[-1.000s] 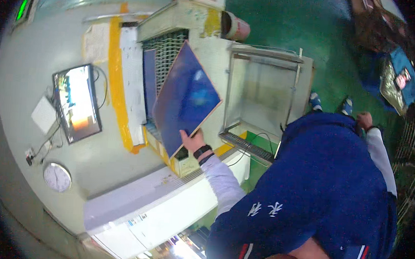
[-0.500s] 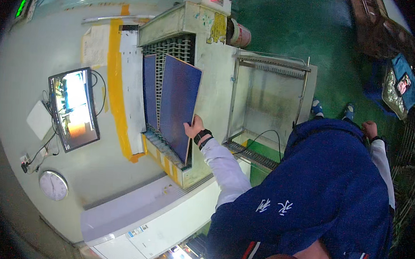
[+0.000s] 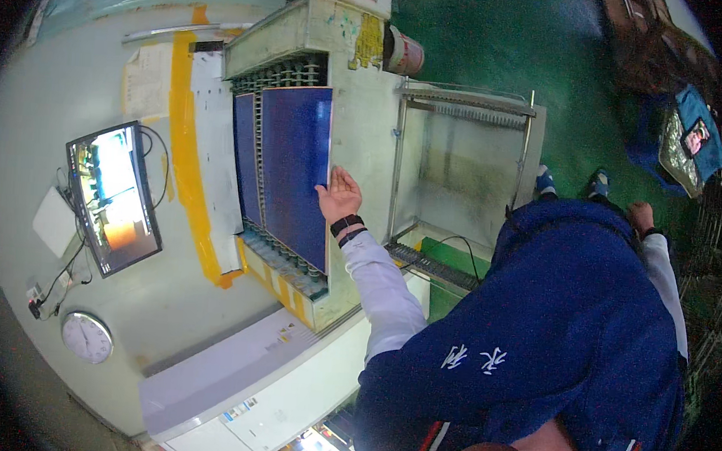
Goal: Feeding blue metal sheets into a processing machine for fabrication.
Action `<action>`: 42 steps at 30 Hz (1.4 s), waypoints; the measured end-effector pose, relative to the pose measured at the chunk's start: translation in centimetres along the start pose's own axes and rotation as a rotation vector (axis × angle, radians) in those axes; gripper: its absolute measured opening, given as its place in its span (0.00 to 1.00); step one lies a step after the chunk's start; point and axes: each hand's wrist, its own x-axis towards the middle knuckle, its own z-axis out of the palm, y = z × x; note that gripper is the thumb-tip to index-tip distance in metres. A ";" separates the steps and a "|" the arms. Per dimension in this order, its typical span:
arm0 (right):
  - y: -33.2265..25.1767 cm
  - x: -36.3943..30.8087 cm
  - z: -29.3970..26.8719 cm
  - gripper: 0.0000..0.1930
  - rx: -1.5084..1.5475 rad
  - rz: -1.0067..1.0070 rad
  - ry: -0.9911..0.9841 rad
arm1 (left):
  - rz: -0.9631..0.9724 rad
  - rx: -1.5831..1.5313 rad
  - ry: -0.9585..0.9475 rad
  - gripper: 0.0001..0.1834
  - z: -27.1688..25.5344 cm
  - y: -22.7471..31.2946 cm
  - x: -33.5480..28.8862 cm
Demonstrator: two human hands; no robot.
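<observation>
My left hand (image 3: 342,195) is open at the right edge of a blue rectangular panel (image 3: 296,172), its fingers stretched out and its thumb close to that edge; whether it touches cannot be told. The panel lies on the rows of rollers (image 3: 292,72) in the opening of a pale machine (image 3: 357,151). A second blue panel (image 3: 246,156) is beside it on the left, with a narrow strip of rollers between them. My right hand (image 3: 641,218) hangs by my side with curled fingers, and nothing shows in it.
A metal-framed rack (image 3: 464,157) stands right of the machine. A lit monitor (image 3: 116,198) and a round clock (image 3: 87,337) are at the left. A bucket (image 3: 405,53) stands behind the machine. A white cabinet (image 3: 242,417) is below. Bags (image 3: 697,139) are at the far right.
The nearer blue panel, tilted and gripped at its edge before, now lies straight alongside the other on the rollers. My left hand has let go and opened. My right hand stays by my side.
</observation>
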 end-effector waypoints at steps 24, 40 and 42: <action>-14.3 -5.5 -14.3 0.14 0.454 0.508 0.021 | -0.263 0.699 -0.087 0.28 -2.4 -18.2 0.2; -8.5 -12.4 -14.2 0.10 0.565 0.530 0.131 | 0.400 1.916 -0.783 0.11 0.5 -37.7 -2.8; -7.2 -13.2 -13.5 0.12 0.602 0.600 0.148 | 0.408 2.117 -0.769 0.12 1.3 -37.9 -3.2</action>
